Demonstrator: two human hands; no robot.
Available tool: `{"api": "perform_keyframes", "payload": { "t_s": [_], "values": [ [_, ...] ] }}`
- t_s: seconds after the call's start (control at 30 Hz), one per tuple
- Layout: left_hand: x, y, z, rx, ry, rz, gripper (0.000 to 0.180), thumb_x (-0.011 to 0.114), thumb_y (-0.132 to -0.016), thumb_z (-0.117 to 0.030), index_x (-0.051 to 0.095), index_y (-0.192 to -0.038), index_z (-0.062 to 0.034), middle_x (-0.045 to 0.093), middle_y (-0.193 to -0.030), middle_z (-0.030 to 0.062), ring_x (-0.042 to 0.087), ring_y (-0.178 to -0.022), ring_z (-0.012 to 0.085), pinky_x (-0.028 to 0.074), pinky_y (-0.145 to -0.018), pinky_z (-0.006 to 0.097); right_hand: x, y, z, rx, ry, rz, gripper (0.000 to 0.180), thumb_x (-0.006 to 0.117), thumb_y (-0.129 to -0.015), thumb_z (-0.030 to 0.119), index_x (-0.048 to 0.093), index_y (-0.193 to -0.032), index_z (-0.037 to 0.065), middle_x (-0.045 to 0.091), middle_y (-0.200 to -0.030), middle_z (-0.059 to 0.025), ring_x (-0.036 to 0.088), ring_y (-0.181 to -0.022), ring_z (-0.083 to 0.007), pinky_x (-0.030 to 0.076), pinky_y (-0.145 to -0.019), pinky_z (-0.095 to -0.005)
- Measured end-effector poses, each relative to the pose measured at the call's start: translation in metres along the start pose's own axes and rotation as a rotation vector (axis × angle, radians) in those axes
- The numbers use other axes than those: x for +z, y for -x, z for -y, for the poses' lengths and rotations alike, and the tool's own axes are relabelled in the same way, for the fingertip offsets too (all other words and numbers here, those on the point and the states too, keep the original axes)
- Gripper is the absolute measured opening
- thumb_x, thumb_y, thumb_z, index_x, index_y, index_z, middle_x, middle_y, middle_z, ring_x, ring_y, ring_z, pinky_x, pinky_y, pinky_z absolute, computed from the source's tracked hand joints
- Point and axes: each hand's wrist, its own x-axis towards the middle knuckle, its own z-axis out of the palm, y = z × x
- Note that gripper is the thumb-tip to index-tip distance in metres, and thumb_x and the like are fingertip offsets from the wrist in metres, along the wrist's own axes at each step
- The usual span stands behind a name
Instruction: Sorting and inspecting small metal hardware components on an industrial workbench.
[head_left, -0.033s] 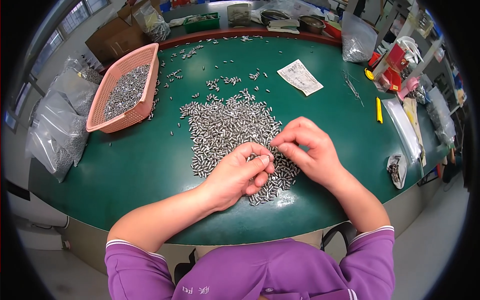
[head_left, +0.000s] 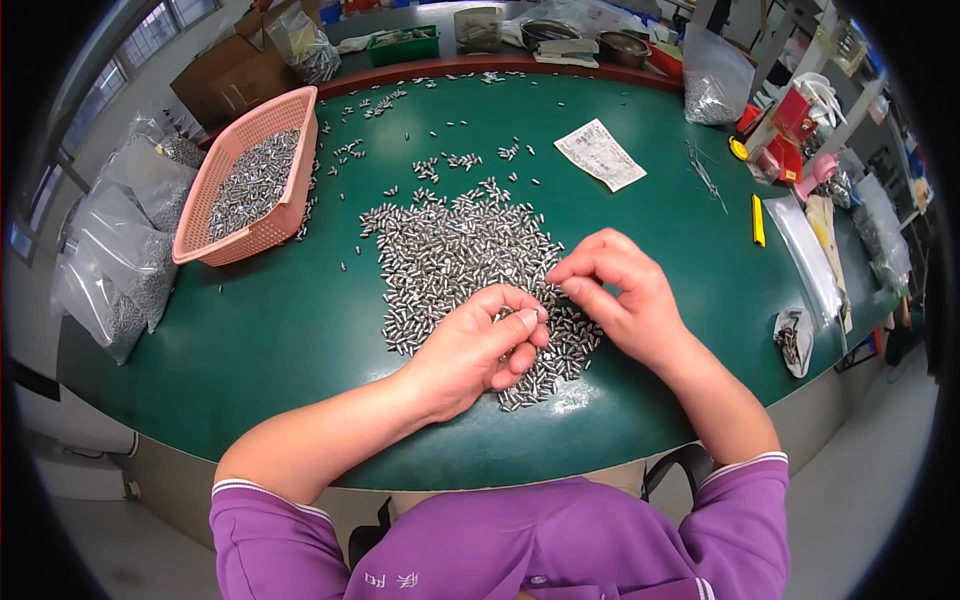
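A heap of small shiny metal pieces (head_left: 455, 250), short and rounded, is spread over the green table. Above its near right part, my left hand (head_left: 480, 340) is closed, thumb against the curled fingers. What it pinches is too small to make out. My right hand (head_left: 625, 300) hovers just to the right, over the heap's right edge, with thumb and forefinger drawn together near the left fingertips. Anything between them is too small to name. Loose metal pieces (head_left: 462, 160) lie scattered beyond the heap.
A pink plastic basket (head_left: 300, 190) of similar pieces stands at the left, beside filled clear bags (head_left: 110, 270). A paper slip (head_left: 610, 165), thin wires (head_left: 704, 175) and a yellow cutter (head_left: 758, 220) lie to the right. A small white bag (head_left: 793, 345) sits near the right edge.
My right hand has shifted slightly to the right, so the gap between its fingertips and my left hand is a little wider. My left hand stays in place.
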Motion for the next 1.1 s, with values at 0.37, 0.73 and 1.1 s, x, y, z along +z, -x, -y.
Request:
{"api": "perform_keyframes", "payload": {
  "t_s": [0.37, 0.73, 1.1],
  "values": [
    [0.0, 0.002, -0.004, -0.012, 0.006, -0.013, 0.019, 0.041, -0.093, -0.021, 0.049, -0.1, -0.0054, 0.052, -0.085, 0.0061, 0.046, -0.062, 0.0103, 0.034, -0.046, 0.021, -0.006, 0.0, -0.028, 0.068, 0.399, 0.085, 0.015, 0.062, -0.073, 0.007, 0.062, -0.088, 0.009, 0.056, -0.085, -0.0058, 0.054, -0.086, -0.0243, 0.045, -0.075, -0.0345],
    [0.002, 0.001, -0.002, -0.013, 0.001, -0.07, 0.02, 0.039, -0.094, -0.02, 0.048, -0.098, -0.0029, 0.051, -0.086, 0.0081, 0.042, -0.06, 0.0109, 0.032, -0.043, 0.019, -0.008, -0.001, -0.028, 0.08, 0.465, 0.134, 0.01, 0.063, -0.072, 0.012, 0.061, -0.082, 0.011, 0.055, -0.084, -0.0055, 0.054, -0.087, -0.0254, 0.045, -0.075, -0.036],
    [-0.002, 0.001, -0.001, -0.004, -0.038, -0.038, 0.015, 0.048, -0.091, -0.019, 0.048, -0.099, -0.0057, 0.052, -0.084, 0.0048, 0.047, -0.062, 0.0084, 0.035, -0.045, 0.02, -0.006, -0.003, -0.024, 0.0, 0.342, 0.125, 0.009, 0.064, -0.072, 0.011, 0.059, -0.079, 0.008, 0.055, -0.082, -0.005, 0.053, -0.084, -0.0255, 0.044, -0.073, -0.0354]
  ]
}}
